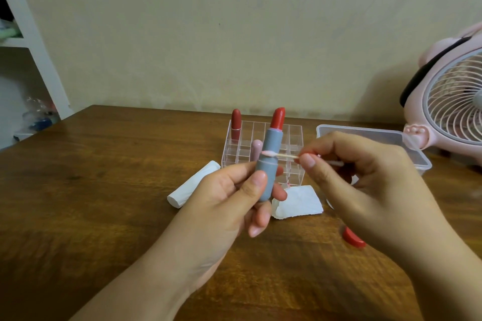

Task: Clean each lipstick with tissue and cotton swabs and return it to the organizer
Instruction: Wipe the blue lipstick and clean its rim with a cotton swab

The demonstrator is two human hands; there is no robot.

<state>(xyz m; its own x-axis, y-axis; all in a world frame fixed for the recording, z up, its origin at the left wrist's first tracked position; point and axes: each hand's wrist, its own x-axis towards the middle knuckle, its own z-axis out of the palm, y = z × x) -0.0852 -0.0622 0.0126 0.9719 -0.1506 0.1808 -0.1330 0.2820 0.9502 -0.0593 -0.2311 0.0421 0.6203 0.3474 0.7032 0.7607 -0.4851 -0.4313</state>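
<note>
My left hand (234, 198) grips an uncapped lipstick (268, 161) upright, with a grey-blue tube and a red bullet on top. My right hand (365, 180) pinches a cotton swab (281, 155) by its wooden stick; its pink-stained tip touches the tube's middle. Behind stands the clear organizer (294, 143), holding a dark red lipstick (236, 122) at its back left and a pink one (257, 150) partly hidden by the held tube. A folded tissue (300, 202) lies in front of the organizer.
A rolled white tissue pack (193, 185) lies left of the organizer. A red cap (352, 238) rests on the wooden table under my right wrist. A clear lidded box (370, 138) and a pink fan (448, 101) stand at the right. White shelves (28, 47) are at the far left.
</note>
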